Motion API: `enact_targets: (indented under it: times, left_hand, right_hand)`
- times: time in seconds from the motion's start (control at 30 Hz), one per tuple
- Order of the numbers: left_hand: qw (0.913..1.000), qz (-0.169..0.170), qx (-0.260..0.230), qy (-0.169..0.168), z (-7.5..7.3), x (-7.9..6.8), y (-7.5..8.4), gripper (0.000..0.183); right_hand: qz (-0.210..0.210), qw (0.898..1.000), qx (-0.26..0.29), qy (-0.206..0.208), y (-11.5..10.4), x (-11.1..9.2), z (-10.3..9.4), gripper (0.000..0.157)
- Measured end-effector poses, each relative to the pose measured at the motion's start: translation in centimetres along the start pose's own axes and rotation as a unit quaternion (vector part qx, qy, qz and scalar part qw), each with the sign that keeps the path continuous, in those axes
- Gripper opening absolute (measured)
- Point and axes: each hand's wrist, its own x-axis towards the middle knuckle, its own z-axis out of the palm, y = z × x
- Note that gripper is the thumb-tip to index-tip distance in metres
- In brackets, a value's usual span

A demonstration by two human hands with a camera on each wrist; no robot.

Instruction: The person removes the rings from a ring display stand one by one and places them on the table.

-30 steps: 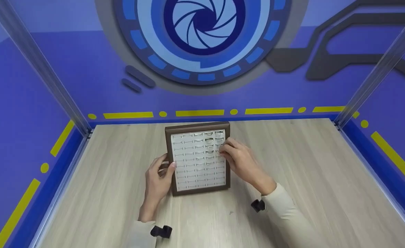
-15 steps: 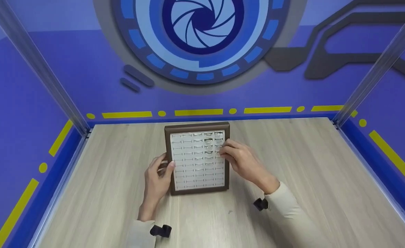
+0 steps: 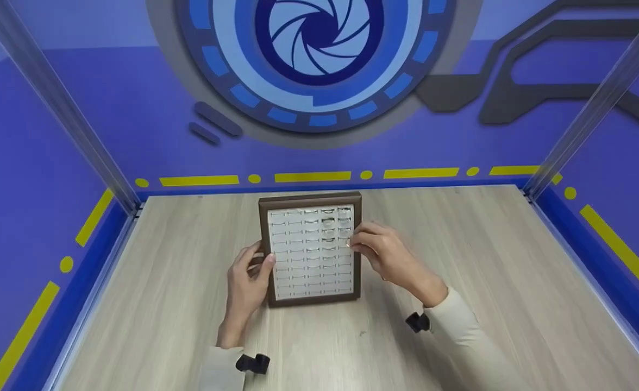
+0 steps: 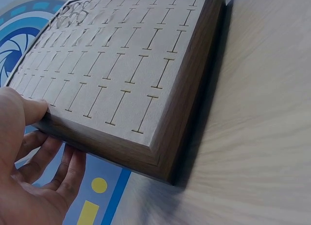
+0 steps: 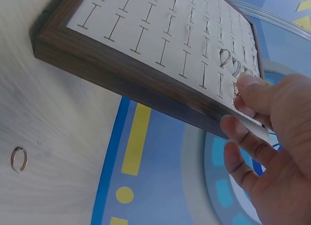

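A ring display tray, white padded with a dark wood frame, stands tilted up on the table. My left hand grips its left edge, thumb on the front and fingers behind, as the left wrist view also shows. At the right-hand column of slots, my right hand pinches a small shiny ring between thumb and forefinger, mostly hidden by the fingertips. Several rings sit in slots near the upper right of the tray; many other slots hold none.
One loose ring lies on the wooden table, in front of the tray. Blue printed panels with metal corner posts enclose the back and sides.
My right hand has drawn slightly right and down from the slots, and a glint of the ring now shows at its fingertips. The left hand keeps its grip on the tray.
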Motion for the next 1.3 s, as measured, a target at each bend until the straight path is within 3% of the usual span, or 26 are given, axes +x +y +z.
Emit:
enact_targets:
  times: [0.57,0.9,1.3]
  left_hand:
    - [0.9998,-0.017,-0.004,0.001,0.0,0.0,0.0,0.045]
    - [0.9998,-0.021,0.005,-0.001,0.1,-0.1,0.1,0.045]
    - [0.9998,-0.017,0.010,0.001,0.2,-0.2,0.1,0.046]
  right_hand:
    - [0.014,0.998,-0.056,-0.002,1.4,-3.2,-1.5,0.017]
    - [0.057,0.994,-0.095,-0.021,2.1,-6.1,-2.0,0.018]
    - [0.097,0.990,-0.095,-0.046,3.4,-8.8,-2.0,0.017]
